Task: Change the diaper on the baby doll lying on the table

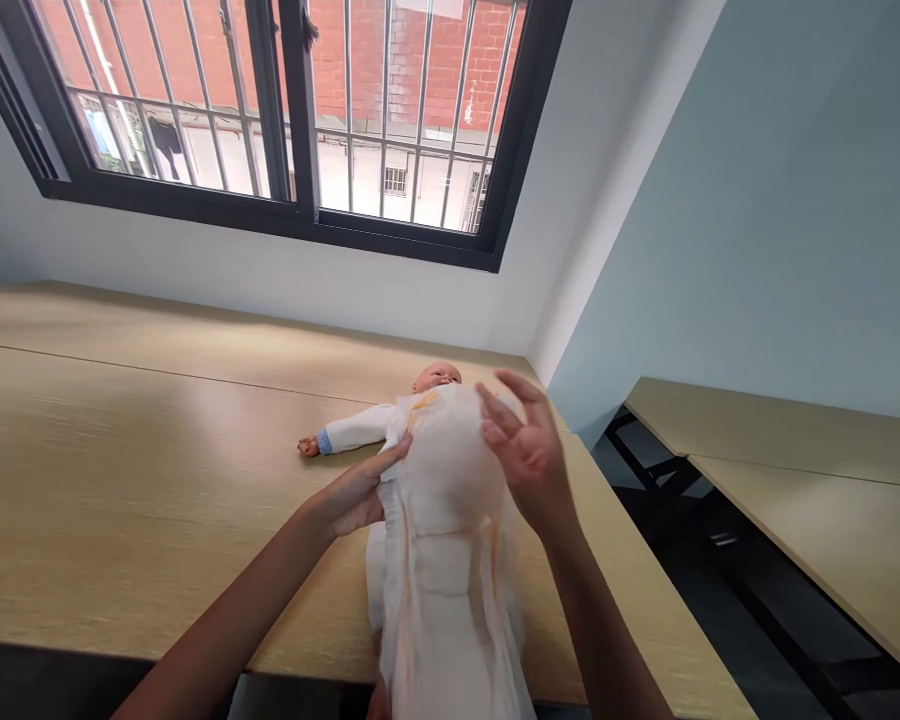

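A baby doll (pixel 436 378) in a white top lies on its back on the wooden table (pixel 135 460), head toward the window, one arm stretched out to the left. A white diaper (pixel 442 540) is held up over its body and hides the torso and legs. My left hand (pixel 356 492) pinches the diaper's left edge. My right hand (pixel 525 450) rests against the diaper's upper right side with its fingers spread.
The table runs to the white wall under a black-framed barred window (pixel 300 110). A second wooden table (pixel 810 470) stands to the right across a dark gap in the floor space. A pale blue wall rises behind it.
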### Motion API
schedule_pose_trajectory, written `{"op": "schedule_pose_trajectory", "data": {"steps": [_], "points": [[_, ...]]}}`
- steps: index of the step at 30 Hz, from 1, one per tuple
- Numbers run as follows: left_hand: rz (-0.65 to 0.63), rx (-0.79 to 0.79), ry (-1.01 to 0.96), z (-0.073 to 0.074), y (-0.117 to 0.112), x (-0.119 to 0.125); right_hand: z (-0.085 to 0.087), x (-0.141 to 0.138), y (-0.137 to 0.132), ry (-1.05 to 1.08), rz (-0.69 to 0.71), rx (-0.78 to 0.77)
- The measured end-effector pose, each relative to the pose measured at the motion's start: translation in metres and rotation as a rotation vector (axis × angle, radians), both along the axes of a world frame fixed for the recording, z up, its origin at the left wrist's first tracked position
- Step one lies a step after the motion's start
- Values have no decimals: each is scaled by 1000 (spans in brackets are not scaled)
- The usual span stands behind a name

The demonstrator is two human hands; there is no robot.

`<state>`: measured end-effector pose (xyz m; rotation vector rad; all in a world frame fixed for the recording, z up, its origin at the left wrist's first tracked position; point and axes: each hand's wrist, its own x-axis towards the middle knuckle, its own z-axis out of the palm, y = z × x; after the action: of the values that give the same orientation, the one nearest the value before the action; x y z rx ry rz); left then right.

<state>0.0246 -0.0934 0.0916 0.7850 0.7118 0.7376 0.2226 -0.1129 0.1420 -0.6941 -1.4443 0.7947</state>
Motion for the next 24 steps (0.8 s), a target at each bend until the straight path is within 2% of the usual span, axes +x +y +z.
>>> {"op": "schedule_pose_trajectory", "data": {"steps": [3, 5, 7, 9, 12, 15, 18, 22, 24], "points": [[22, -115, -107, 1, -2, -4, -3, 20, -25, -28, -290, 215], [44, -184, -183, 1, -5, -3, -19, 31, -43, -46, -425, 185], [46, -235, -248, -1, -9, 1, -45, 34, -58, -61, -440, -50], [18, -267, -290, -5, -15, 8, -72, 29, -68, -37, -369, -333], [-17, -268, -308, -12, -25, 18, -96, 15, -75, 35, -227, -611], [-3, -215, -249, -21, -33, 24, -96, 7, -75, 43, -302, -712], [34, -88, -202, -27, -40, 22, -93, 6, -71, 179, -384, -731], [-50, -8, -209, -29, -50, 14, -97, 4, -63, 525, -353, -830], [-88, -13, -204, -29, -56, 11, -100, 2, -61, 635, -279, -867]]}}
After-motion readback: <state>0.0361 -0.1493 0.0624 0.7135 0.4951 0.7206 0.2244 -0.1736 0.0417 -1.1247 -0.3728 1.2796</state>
